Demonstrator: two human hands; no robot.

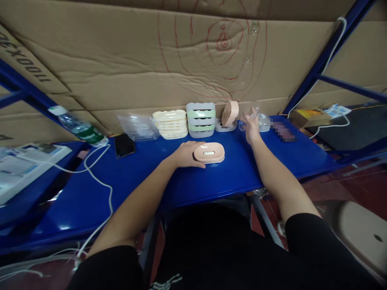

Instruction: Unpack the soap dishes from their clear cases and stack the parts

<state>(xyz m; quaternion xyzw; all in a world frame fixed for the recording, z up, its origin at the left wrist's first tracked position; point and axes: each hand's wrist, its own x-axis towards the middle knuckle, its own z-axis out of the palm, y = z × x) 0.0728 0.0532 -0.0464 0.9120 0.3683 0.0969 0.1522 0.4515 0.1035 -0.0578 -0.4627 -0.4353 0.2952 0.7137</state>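
Observation:
My left hand (186, 155) grips the left end of a peach oval soap box (216, 150) lying flat on the blue table, thumb in front and fingers behind. A pale slot-shaped mark shows in the middle of its top. Farther back on the right, my right hand (252, 128) is closed on a thin clear plastic piece (242, 125), whose exact shape I cannot make out. Just right of that hand is a clear rounded plastic part (264, 122). To its left, a peach oval piece (230, 114) stands on edge on a grey tray (225, 128).
Along the cardboard wall (121, 60) stand stacked clear covers (137, 128), cream trays (171, 125) and grey-green trays (201, 121). Farther left are a phone (124, 146), a water bottle (81, 128) and a white cable (111, 197). A stool (359, 233) stands at right.

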